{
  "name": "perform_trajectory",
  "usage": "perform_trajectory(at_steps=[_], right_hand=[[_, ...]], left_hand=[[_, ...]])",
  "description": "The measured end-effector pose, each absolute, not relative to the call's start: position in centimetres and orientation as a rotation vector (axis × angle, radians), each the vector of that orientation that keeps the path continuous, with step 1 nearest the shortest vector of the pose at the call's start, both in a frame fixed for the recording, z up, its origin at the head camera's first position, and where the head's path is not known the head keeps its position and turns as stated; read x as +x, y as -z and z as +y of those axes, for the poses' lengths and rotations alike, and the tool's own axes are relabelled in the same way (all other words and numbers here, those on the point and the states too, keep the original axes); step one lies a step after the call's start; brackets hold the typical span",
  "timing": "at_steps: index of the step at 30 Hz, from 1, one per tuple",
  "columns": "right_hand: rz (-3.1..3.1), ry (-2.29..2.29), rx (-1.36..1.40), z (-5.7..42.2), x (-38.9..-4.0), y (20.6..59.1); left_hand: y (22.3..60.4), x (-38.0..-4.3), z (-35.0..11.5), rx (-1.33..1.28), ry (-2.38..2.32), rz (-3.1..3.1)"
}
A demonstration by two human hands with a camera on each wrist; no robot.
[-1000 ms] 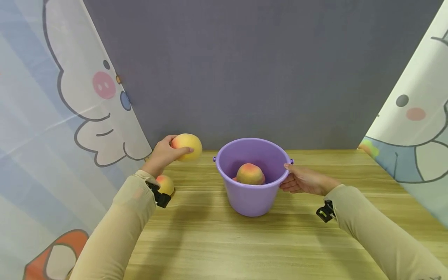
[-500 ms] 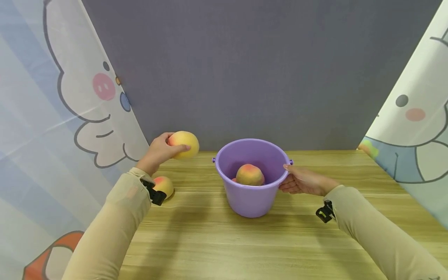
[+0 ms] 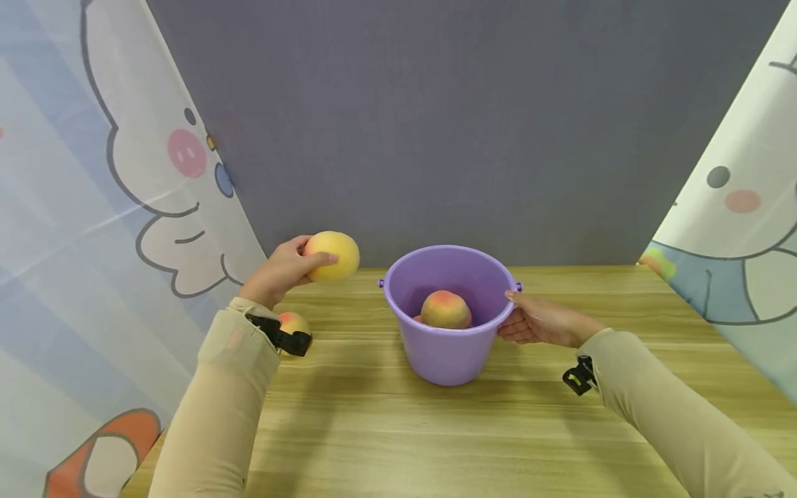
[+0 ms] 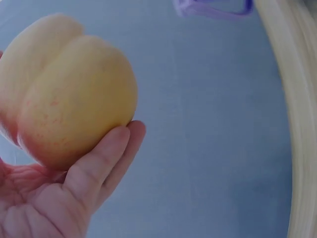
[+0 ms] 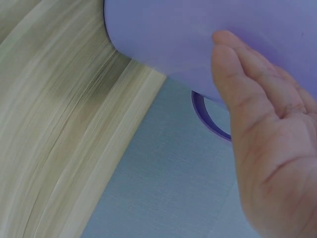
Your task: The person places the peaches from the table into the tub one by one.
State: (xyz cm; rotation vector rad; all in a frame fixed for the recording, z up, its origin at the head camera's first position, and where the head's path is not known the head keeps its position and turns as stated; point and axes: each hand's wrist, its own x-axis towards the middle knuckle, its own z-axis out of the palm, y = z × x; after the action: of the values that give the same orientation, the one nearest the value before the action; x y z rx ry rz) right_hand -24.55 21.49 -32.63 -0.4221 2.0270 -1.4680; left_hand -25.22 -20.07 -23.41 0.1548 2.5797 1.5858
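My left hand [image 3: 278,270] holds a yellow peach [image 3: 333,256] with a reddish blush, raised left of a purple bucket [image 3: 445,356]. The left wrist view shows that peach [image 4: 74,94] cradled between thumb and fingers, its crease facing the camera. On the bucket's right side my right hand [image 3: 551,321] grips the rim, thumb on the edge and fingers along the outer wall. Inside the bucket sits a peach [image 3: 445,310], with pinkish bits of more fruit beneath it. Another peach [image 3: 294,322] lies on the table, partly hidden behind the left wrist strap.
The bucket stands on a wood-grain table [image 3: 398,436]. A dark grey panel [image 3: 423,131] rises at the table's back edge. Cartoon-printed curtains hang at the left [image 3: 93,228] and right [image 3: 747,228]. The bucket's purple handle [image 5: 205,116] shows behind it in the right wrist view.
My left hand with its peach has drifted slightly up, going a little left and then back right. The right hand and the bucket have stayed in place.
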Motion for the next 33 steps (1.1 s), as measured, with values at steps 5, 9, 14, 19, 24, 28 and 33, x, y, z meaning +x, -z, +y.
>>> perform_trajectory(at_steps=[5, 9, 14, 19, 24, 28, 33], right_hand=[[2.033, 1.469, -0.42, 21.5, -24.6, 32.7], [2.026, 1.469, -0.423, 21.5, -24.7, 32.7], [2.028, 1.472, -0.418, 21.5, -24.8, 32.8], [2.03, 1.474, -0.414, 21.5, -24.8, 32.7], [2.034, 1.472, -0.421, 21.6, -24.8, 32.7], [2.035, 1.472, -0.428, 21.7, -24.7, 32.7], [2.033, 1.487, -0.419, 21.7, -24.7, 32.8]], left_hand=[[23.2, -25.4, -19.1, 0.207, -1.599, 2.527], [23.0, -25.5, -18.0, 0.22, -1.573, 2.538], [23.1, -26.1, -17.2, 0.206, -1.594, 2.497], [23.4, -26.6, -16.5, 0.202, -1.643, 2.442], [23.5, -26.9, -15.3, 0.219, -1.642, 2.44], [23.6, -27.3, -14.2, 0.227, -1.658, 2.402], [23.2, -27.3, -13.0, 0.225, -1.654, 2.381]])
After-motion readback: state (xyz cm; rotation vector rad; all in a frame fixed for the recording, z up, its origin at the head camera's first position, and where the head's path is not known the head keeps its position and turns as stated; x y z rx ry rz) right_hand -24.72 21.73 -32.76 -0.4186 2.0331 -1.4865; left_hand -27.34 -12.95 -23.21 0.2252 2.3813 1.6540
